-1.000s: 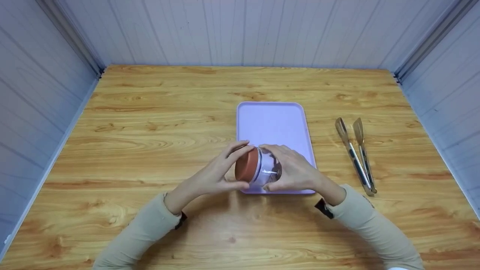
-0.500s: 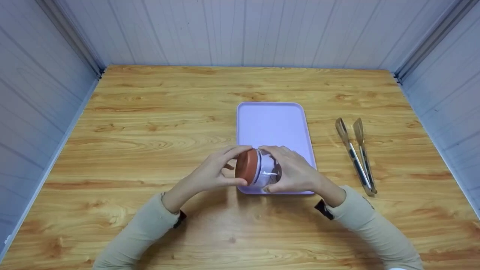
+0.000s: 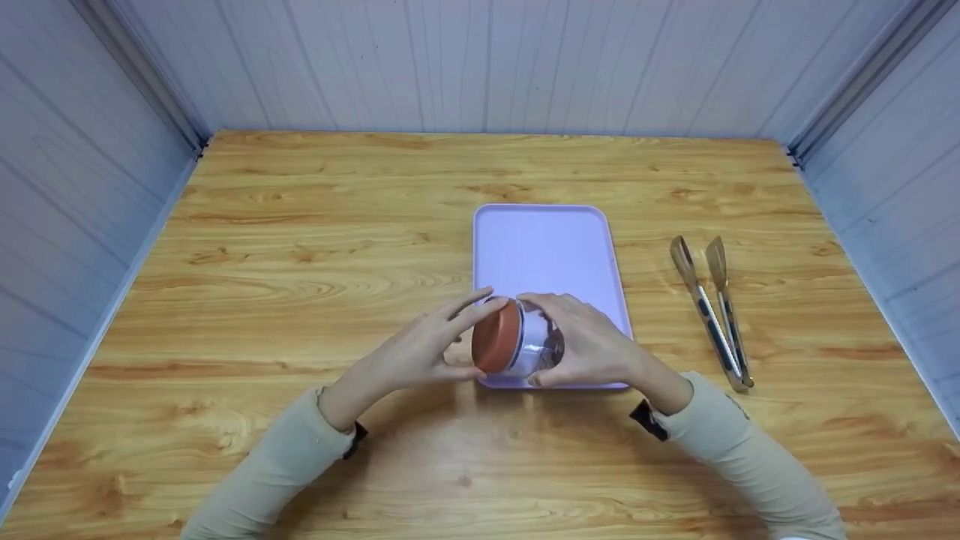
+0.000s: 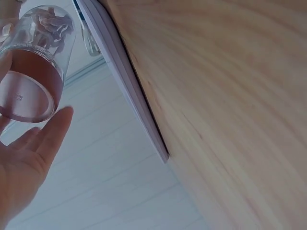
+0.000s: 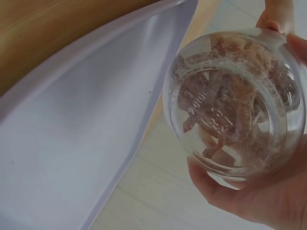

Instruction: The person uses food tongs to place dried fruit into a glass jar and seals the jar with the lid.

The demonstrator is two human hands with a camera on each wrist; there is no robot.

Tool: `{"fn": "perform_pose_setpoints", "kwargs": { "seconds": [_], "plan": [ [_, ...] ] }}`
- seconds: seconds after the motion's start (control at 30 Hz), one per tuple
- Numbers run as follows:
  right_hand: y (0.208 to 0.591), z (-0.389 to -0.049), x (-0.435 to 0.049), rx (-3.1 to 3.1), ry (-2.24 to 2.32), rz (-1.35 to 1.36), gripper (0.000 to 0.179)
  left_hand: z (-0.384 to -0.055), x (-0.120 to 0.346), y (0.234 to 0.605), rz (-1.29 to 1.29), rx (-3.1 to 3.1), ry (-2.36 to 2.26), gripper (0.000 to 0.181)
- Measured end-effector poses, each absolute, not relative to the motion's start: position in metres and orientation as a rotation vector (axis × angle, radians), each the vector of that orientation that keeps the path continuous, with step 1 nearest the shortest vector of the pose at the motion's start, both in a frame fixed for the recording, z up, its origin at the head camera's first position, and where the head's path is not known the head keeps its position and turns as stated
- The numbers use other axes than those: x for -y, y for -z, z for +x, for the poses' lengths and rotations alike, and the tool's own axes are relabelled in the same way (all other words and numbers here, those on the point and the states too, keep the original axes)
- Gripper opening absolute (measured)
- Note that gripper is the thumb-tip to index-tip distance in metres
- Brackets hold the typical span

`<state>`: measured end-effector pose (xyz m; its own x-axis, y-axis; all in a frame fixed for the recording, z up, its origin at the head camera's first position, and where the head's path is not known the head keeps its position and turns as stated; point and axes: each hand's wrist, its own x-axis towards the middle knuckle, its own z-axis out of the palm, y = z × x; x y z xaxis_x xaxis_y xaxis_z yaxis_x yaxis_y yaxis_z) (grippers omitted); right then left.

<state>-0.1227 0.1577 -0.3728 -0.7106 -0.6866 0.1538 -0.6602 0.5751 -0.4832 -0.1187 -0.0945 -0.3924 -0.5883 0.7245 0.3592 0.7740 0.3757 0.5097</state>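
A clear jar (image 3: 535, 330) with a reddish-brown lid (image 3: 495, 339) is held on its side, tilted, above the near end of a lilac tray (image 3: 551, 240). My right hand (image 3: 596, 341) grips the jar's body from the right. Several brown, dried-looking pieces (image 5: 230, 105) show through the glass base in the right wrist view. My left hand (image 3: 424, 349) is at the lid, thumb below and a fingertip above touching its rim, another finger raised off it. In the left wrist view, the lid's flat top (image 4: 24, 98) faces the palm, and the lid sits on the jar.
Metal tongs (image 3: 716, 315) with dark grip inserts lie spread on the wooden table (image 3: 315, 247), right of the tray. Pale panelled walls (image 3: 480, 67) stand along the back and both sides.
The left hand's fingers have shifted about the lid, closing over it and then spreading again. Its wrist has drawn slightly left. The right hand and jar have hardly moved.
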Motion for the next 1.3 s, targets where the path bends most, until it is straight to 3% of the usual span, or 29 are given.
{"fn": "perform_pose_setpoints", "kwargs": {
  "seconds": [0.23, 0.4, 1.0, 1.3],
  "plan": [
    [0.373, -0.122, -0.156, -2.766, 0.801, -1.184, 0.092, -0.114, 0.093, 0.393, -1.276, 2.640, 1.233, 0.084],
    [0.373, -0.123, -0.156, -2.772, 0.793, -1.199, 0.093, -0.112, 0.089, 0.393, -1.140, 2.674, 1.350, 0.076],
    [0.376, -0.123, -0.157, -2.770, 0.781, -1.211, 0.091, -0.114, 0.091, 0.393, -1.352, 2.590, 1.180, 0.073],
    [0.374, -0.121, -0.156, -2.780, 0.793, -1.222, 0.092, -0.113, 0.082, 0.395, -1.219, 2.467, 1.488, 0.081]
  ]
}}
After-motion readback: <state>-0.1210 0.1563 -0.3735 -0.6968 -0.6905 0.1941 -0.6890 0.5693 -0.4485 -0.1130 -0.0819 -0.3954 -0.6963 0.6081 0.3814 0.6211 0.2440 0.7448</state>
